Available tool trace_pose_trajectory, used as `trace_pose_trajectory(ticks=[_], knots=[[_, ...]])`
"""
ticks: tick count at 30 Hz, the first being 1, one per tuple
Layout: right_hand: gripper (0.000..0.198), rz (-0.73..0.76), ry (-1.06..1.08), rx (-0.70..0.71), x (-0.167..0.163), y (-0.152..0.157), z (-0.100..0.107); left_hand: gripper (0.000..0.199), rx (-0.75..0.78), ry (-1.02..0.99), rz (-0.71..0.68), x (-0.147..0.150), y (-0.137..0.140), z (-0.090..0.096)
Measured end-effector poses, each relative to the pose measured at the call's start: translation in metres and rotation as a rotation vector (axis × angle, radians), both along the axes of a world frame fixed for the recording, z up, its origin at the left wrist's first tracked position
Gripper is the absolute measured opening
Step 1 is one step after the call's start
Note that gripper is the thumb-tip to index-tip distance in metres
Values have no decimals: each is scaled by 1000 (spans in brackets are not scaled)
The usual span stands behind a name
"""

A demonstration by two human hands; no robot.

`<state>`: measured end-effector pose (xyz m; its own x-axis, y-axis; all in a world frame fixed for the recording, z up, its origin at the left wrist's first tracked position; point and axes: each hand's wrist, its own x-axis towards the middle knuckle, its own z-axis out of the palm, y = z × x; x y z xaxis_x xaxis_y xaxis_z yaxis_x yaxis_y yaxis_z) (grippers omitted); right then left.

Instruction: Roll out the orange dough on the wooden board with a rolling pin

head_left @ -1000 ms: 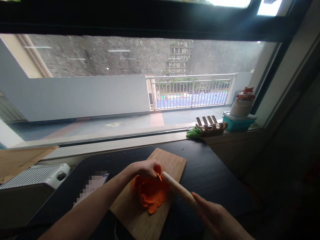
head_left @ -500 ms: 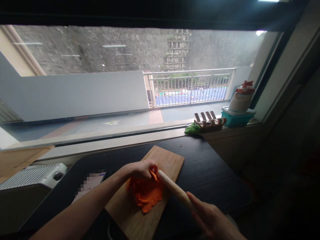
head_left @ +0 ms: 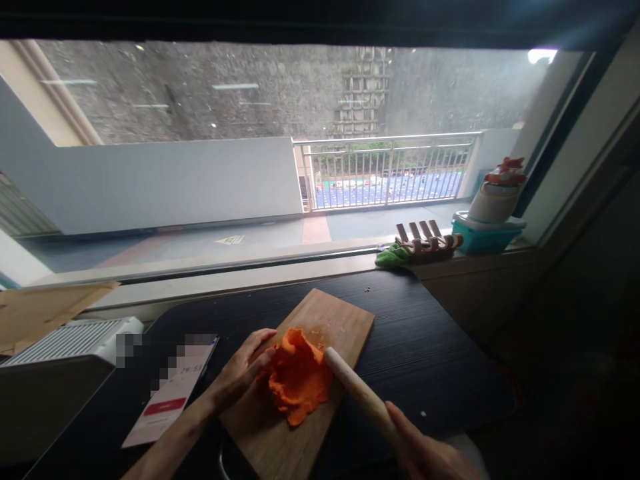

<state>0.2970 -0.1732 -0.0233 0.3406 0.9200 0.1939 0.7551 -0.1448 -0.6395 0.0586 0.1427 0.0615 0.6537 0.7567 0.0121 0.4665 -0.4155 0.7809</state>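
Note:
A ragged, flattened sheet of orange dough lies on a wooden cutting board, its far edge curled upward. My left hand is at the dough's left edge, fingers apart, with the nearer fingertips against it. In my right hand is one end of a pale wooden rolling pin. The pin slants up from the lower right, and its far tip is beside the dough's right edge. An orange smear marks the board behind the dough.
The board rests on a black table. A phone with a lit screen lies left of my forearm. On the sill are a green cloth, a brown rack and a teal box under a jar. A white heater stands at left.
My left hand has let go of the dough's far edge and moved left and nearer to me. The dough's raised flap now shows. The view has shifted slightly.

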Motion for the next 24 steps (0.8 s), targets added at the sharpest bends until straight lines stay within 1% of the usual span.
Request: trace_pose_trajectory(ticks=[2,4,7,9,10,11,13,15,16,18,20,21,24], knots=[[52,92,91,-52,0,2,11,58,-8,-1,1,0,-7,-5],[52,114,172,-67,8,0,22,62,-5,-3,-4,3,-14,-7],[49,35,204,-64,18,-4,34,62,108,3,54,13,-29,-13],[50,-3,214,-70,17,-2,37,54,182,2,137,24,-43,-16],[52,-3,226,-76,15,0,39,50,193,-13,170,31,-52,-16],[53,8,242,-89,14,3,41,47,181,-33,184,37,-60,-15],[53,48,273,-129,13,9,48,51,142,-46,190,48,-74,-9],[53,52,283,-150,18,11,56,54,125,-32,196,55,-79,1],[52,45,284,-153,21,10,59,53,112,-35,187,56,-77,5],[51,44,285,-148,29,6,64,46,45,-67,126,57,-67,11],[51,58,281,-130,33,0,63,40,-67,-84,48,57,-51,12],[51,64,278,-118,34,-3,61,37,-110,-71,30,58,-43,10],[52,48,270,-46,30,-9,52,29,-135,-1,57,60,-23,6]])
